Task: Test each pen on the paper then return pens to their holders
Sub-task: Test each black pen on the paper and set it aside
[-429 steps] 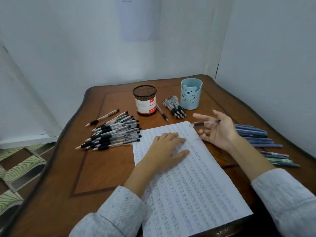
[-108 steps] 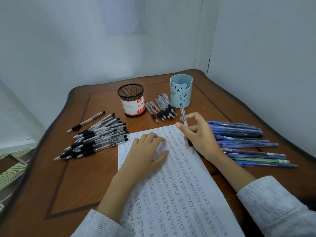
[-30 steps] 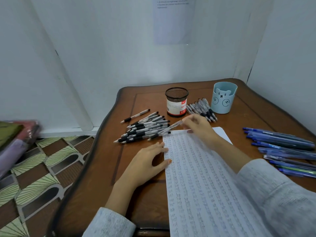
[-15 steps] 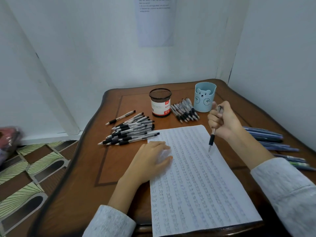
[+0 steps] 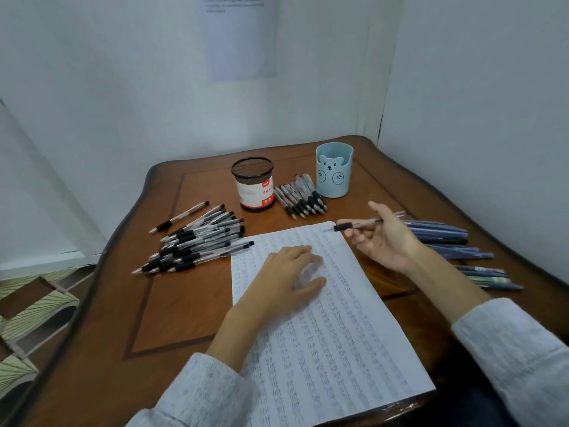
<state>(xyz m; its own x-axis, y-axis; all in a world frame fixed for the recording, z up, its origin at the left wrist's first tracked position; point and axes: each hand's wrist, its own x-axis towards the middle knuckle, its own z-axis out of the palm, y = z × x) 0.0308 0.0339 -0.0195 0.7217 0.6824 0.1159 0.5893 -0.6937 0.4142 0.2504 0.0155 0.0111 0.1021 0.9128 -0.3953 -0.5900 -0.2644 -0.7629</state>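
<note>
Brown wooden desk [image 5: 184,303] in a white-walled corner. We mark the clear plastic ballpoint pen with black rubber grip [image 5: 360,224] in the right hand [image 5: 385,241]. The fingers are loosely curled and pinch the barrel. The pen lies roughly level, with its tip pointing left just over the top right corner of the white lined paper sheet [image 5: 354,349].

We judge the pen light and stiff, with a smooth barrel that is a bit slippery. The best hold is the rubber grip near the tip.

The left hand [image 5: 286,278] lies flat with straight fingers, pressing the paper. The sheet is thin, and we think it would slide otherwise. The rows of small blue scribbles on it are not readable.

The black mesh cylinder holder [image 5: 254,183] has a red-and-white label. We read "Ball P" on it; the rest is turned away. The light blue plastic cup with bear face [image 5: 334,171] shows no text. The lettering on the printed sheet on the wall [image 5: 240,35] is too small to read.
</note>
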